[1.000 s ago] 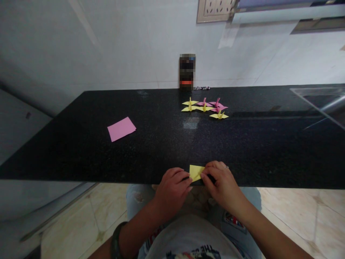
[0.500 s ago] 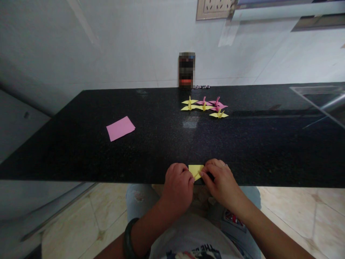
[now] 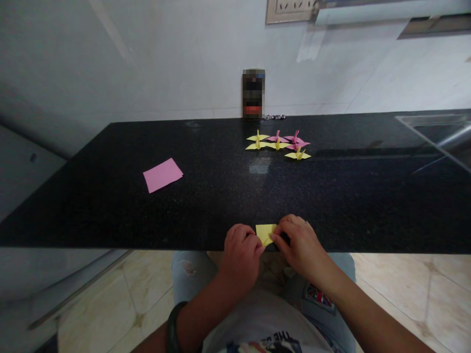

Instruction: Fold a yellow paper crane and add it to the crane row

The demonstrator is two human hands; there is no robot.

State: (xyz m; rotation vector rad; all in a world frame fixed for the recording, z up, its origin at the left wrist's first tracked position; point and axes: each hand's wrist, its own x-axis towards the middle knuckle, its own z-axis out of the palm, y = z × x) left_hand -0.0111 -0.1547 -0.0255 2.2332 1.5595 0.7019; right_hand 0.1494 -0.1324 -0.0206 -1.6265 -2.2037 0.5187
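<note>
A small folded piece of yellow paper lies at the front edge of the black counter, between my two hands. My left hand has its fingers curled and pinches the paper's lower left side. On the other side, my right hand grips the right edge between thumb and fingers. Part of the paper is hidden under the fingertips. Farther back stand several folded paper cranes, among them a yellow crane and a pink crane.
A stack of pink paper lies on the left of the black counter. Against the wall stands a phone-like upright object, blurred out, with a beaded strap beside it. A glass-like panel is at the far right.
Both hands keep hold of the yellow paper, and the fingers have shifted only slightly at its lower fold. The whole view has drifted a little.
</note>
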